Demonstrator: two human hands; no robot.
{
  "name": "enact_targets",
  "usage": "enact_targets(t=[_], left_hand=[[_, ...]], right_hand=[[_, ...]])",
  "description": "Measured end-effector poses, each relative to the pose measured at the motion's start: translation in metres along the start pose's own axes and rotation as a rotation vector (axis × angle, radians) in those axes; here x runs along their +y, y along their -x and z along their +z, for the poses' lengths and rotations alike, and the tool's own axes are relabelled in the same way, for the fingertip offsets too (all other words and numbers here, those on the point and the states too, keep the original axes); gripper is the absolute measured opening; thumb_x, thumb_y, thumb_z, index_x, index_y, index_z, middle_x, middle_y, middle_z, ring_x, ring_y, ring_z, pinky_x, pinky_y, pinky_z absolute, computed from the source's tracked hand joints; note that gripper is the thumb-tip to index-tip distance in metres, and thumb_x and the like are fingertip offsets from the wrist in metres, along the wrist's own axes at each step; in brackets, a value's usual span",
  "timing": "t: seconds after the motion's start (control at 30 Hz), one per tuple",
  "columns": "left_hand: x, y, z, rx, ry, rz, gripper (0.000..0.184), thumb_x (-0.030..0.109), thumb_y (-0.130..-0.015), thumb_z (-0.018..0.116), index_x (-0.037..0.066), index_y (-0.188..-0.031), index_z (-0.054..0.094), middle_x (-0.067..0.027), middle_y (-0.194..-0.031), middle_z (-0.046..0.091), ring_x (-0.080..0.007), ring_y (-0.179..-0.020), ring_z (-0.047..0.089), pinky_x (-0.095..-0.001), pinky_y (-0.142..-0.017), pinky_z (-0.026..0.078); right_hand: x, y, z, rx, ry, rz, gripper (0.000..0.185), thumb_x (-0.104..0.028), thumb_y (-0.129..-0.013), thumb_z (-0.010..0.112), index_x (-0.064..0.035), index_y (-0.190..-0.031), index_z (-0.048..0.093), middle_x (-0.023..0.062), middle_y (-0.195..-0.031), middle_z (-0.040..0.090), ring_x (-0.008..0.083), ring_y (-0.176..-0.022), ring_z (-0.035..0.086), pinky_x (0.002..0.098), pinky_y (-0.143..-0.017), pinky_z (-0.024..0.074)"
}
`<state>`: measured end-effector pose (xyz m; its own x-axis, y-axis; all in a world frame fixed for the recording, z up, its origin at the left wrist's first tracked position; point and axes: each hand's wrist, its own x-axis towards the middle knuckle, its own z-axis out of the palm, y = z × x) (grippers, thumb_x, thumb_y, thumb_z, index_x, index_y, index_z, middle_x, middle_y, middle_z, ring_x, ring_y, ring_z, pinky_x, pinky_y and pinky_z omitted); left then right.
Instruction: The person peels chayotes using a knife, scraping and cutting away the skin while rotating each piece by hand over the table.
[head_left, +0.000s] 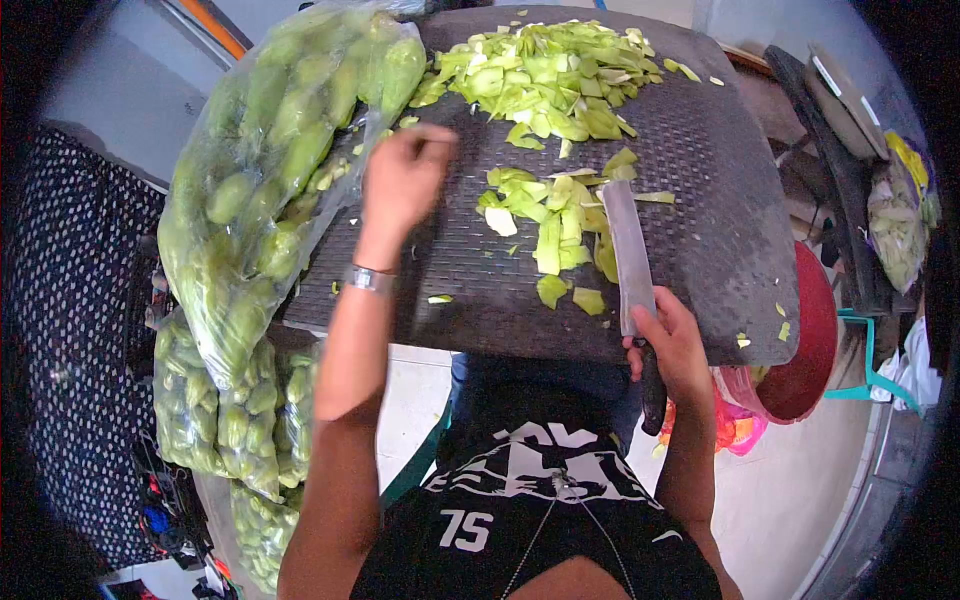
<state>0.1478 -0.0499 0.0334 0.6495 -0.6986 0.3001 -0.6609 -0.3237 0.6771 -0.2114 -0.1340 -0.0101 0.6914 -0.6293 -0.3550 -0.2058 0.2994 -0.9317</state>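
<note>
My right hand [672, 345] is wrapped round the black handle of a wide-bladed knife [627, 245], its blade pointing away from me over the table. Blurred by motion, my left hand [408, 170] hovers above the table between the plastic bag and the green slices; whether it holds anything cannot be made out. Beside the blade lies a small group of green slices [560, 225]. A larger heap of pale green slices [560, 80] covers the far part of the dark woven-pattern table [700, 220].
A large clear bag of green fruit [250, 190] rests along the table's left side. More filled bags [235, 420] stand below it. At the right are a red tub [810, 340], a teal stool [868, 375] and a grey container [845, 100].
</note>
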Motion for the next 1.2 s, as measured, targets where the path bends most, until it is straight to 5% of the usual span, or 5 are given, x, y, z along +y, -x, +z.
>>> enact_targets(t=[0.1, 0.4, 0.5, 0.7, 1.2], left_hand=[[-0.088, -0.029, -0.048, 0.327, -0.495, 0.071, 0.03, 0.03, -0.092, 0.067, 0.001, -0.094, 0.073, -0.0252, -0.09, 0.073, -0.0466, -0.084, 0.07, -0.0487, -0.077, 0.057], [-0.171, -0.065, -0.1, 0.136, -0.875, -0.176, 0.062, 0.049, -0.08, 0.078, -0.004, -0.111, 0.07, -0.0299, -0.117, 0.069, -0.0437, -0.109, 0.068, -0.0493, -0.094, 0.054], [-0.149, -0.076, -0.1, 0.048, -0.875, -0.344, 0.067, 0.05, -0.075, 0.081, -0.003, -0.115, 0.07, -0.0284, -0.121, 0.069, -0.0419, -0.112, 0.068, -0.0481, -0.097, 0.053], [-0.177, -0.083, -0.113, 0.04, -0.823, -0.271, 0.064, 0.044, -0.069, 0.083, -0.002, -0.111, 0.072, -0.0254, -0.116, 0.072, -0.0412, -0.106, 0.07, -0.0468, -0.093, 0.056], [-0.183, -0.092, -0.107, 0.038, -0.637, -0.276, 0.08, 0.065, -0.071, 0.077, 0.0, -0.117, 0.071, -0.023, -0.12, 0.072, -0.0381, -0.113, 0.068, -0.0474, -0.097, 0.052]], right_hand=[[0.001, 0.001, 0.0, -0.012, -0.005, 0.0, 0.021, -0.019, -0.107, 0.056, -0.0003, -0.117, 0.056, 0.0069, -0.078, 0.061, 0.0124, -0.051, 0.056, 0.0283, -0.044, 0.0466], [0.006, 0.001, -0.002, -0.026, -0.032, -0.02, 0.018, -0.019, -0.107, 0.055, -0.0031, -0.115, 0.059, 0.0069, -0.078, 0.06, 0.012, -0.053, 0.056, 0.0298, -0.046, 0.0477], [-0.007, 0.013, 0.01, 0.112, 0.444, -0.042, 0.013, -0.018, -0.104, 0.059, -0.0083, -0.111, 0.063, 0.0105, -0.083, 0.062, 0.0202, -0.054, 0.059, 0.0357, -0.05, 0.0504], [-0.035, 0.019, -0.006, -0.075, 1.322, -0.753, 0.015, -0.008, -0.083, 0.065, -0.0139, -0.098, 0.065, 0.0103, -0.091, 0.058, 0.0342, -0.076, 0.064, 0.0449, -0.064, 0.053], [-0.057, -0.099, -0.037, -0.075, 1.416, -0.881, 0.018, -0.011, -0.085, 0.067, -0.0125, -0.103, 0.063, 0.0122, -0.091, 0.06, 0.0359, -0.083, 0.067, 0.0478, -0.069, 0.0548]])
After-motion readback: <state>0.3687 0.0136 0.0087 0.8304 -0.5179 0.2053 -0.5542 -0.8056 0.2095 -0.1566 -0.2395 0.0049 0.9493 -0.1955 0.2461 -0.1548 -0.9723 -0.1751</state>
